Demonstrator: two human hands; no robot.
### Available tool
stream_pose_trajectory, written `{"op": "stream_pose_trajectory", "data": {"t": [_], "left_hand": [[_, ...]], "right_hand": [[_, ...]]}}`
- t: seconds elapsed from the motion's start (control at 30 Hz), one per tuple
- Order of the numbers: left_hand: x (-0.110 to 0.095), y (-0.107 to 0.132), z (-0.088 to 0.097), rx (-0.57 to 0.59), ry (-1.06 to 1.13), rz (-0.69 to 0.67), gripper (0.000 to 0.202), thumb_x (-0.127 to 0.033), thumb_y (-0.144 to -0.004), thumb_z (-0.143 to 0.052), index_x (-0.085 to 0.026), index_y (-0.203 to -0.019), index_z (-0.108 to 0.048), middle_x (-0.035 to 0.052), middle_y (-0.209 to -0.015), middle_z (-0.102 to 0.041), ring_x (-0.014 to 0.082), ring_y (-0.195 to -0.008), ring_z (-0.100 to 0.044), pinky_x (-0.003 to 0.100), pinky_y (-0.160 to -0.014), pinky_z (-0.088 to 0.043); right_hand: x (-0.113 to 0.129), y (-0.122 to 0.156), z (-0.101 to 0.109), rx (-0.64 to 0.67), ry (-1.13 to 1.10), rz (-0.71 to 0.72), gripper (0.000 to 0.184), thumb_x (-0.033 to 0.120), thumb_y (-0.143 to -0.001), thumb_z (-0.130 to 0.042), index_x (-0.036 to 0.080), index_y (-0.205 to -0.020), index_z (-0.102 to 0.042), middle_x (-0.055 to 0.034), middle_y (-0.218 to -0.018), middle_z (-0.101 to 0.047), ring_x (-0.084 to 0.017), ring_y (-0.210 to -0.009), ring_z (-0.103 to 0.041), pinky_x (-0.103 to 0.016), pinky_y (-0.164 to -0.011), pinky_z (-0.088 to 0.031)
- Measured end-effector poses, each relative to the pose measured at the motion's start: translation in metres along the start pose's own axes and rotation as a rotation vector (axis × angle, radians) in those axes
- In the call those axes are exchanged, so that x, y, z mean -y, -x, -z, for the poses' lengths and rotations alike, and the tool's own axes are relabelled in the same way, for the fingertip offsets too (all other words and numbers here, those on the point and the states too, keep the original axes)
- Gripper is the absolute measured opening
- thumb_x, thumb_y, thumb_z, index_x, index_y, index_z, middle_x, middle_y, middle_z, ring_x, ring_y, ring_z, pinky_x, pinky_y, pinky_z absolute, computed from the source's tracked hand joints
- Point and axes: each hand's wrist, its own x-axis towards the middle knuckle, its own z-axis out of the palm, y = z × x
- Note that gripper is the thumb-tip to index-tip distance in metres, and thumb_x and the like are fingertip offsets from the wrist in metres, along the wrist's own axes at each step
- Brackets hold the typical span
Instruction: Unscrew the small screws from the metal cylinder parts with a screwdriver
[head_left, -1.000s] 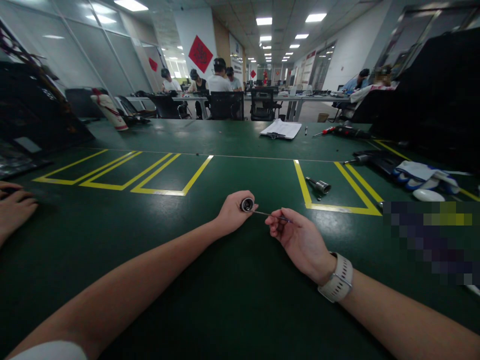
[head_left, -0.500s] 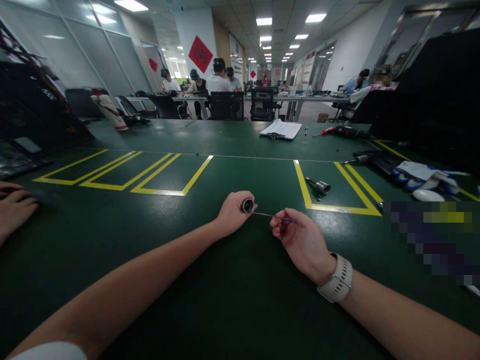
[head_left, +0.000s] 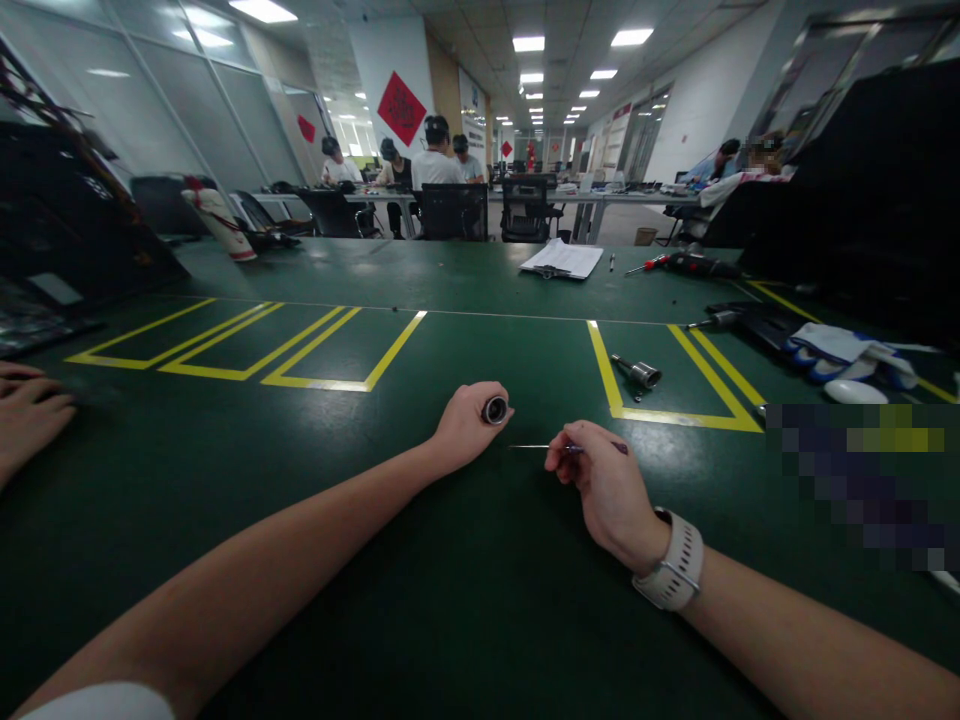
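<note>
Two bare forearms slant inward over the smooth, faintly glossy dark green tabletop (head_left: 450, 570), a pale perforated watch strap (head_left: 675, 565) round the right wrist. The right hand (head_left: 581, 447) is turned partly on its side, wrist lower than knuckles, its fingers curled in a pinch on a slim tool with a thin straight metal shaft (head_left: 530, 446) and a purple handle. The shaft points left, its tip near the left hand but apart from it.

The left hand (head_left: 472, 424), at the end of an outstretched arm, is wrapped round a hollow dark metal cylinder (head_left: 495, 410) in the middle of the tabletop, well short of the far edge. The cylinder's round mouth faces the wearer: a bright ring-shaped rim around a dark bore.

Near the tabletop's left edge rests another person's hand (head_left: 34, 410). Farther in, toward the right edge, a silvery metal fitting (head_left: 641, 374) with a narrow stem and a flared cup lies on its side within a yellow tape outline (head_left: 679, 420). A clipboard with white sheets (head_left: 562, 259) lies close to the far edge.
</note>
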Motion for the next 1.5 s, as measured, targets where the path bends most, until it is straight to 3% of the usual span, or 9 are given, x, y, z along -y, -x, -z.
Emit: {"op": "stream_pose_trajectory", "data": {"t": [0.23,0.47,0.9,1.2,1.5], "left_hand": [[0.0007,-0.0005,-0.0016,-0.009,0.003,-0.009,0.014,-0.024,-0.076,-0.059,-0.016,-0.067,-0.052,-0.0026,-0.066,-0.054,0.0117,-0.062,-0.050,0.024,-0.059,-0.038],[0.0012,0.0001,-0.0007,0.015,0.003,0.001,0.012,-0.024,-0.077,-0.058,-0.016,-0.070,-0.053,-0.0015,-0.068,-0.056,0.0132,-0.065,-0.052,0.026,-0.061,-0.039],[-0.0041,0.0003,0.0011,0.053,0.050,-0.030,0.016,-0.026,-0.077,-0.060,-0.016,-0.068,-0.051,-0.0026,-0.067,-0.053,0.0115,-0.061,-0.050,0.024,-0.059,-0.039],[-0.0053,0.0015,0.0018,0.207,-0.024,-0.173,0.011,-0.024,-0.077,-0.057,-0.016,-0.071,-0.052,-0.0027,-0.067,-0.055,0.0109,-0.062,-0.051,0.026,-0.066,-0.039],[-0.0035,0.0014,0.0002,0.338,-0.073,-0.229,0.006,-0.020,-0.076,-0.058,-0.016,-0.074,-0.053,-0.0023,-0.070,-0.057,0.0118,-0.067,-0.054,0.027,-0.070,-0.040]], "right_hand": [[-0.0031,-0.0019,-0.0039,-0.068,0.070,0.058,0.030,0.036,-0.073,-0.065,0.019,-0.051,-0.055,0.0033,-0.047,-0.050,-0.011,-0.047,-0.042,-0.027,-0.048,-0.027],[-0.0032,-0.0065,0.0008,-0.101,0.199,0.063,0.029,0.037,-0.074,-0.063,0.020,-0.051,-0.055,0.0042,-0.046,-0.047,-0.012,-0.047,-0.041,-0.028,-0.049,-0.027],[-0.0093,-0.0084,0.0049,-0.045,0.278,0.140,0.030,0.040,-0.079,-0.059,0.020,-0.056,-0.056,0.0040,-0.051,-0.048,-0.012,-0.050,-0.043,-0.028,-0.051,-0.029],[-0.0079,-0.0076,0.0019,0.021,0.344,0.109,0.031,0.041,-0.081,-0.057,0.019,-0.059,-0.057,0.0035,-0.052,-0.052,-0.012,-0.052,-0.046,-0.026,-0.050,-0.032],[-0.0073,-0.0073,0.0022,-0.067,0.268,0.085,0.030,0.040,-0.077,-0.060,0.019,-0.057,-0.056,0.0040,-0.047,-0.051,-0.011,-0.047,-0.045,-0.024,-0.045,-0.030]]}}
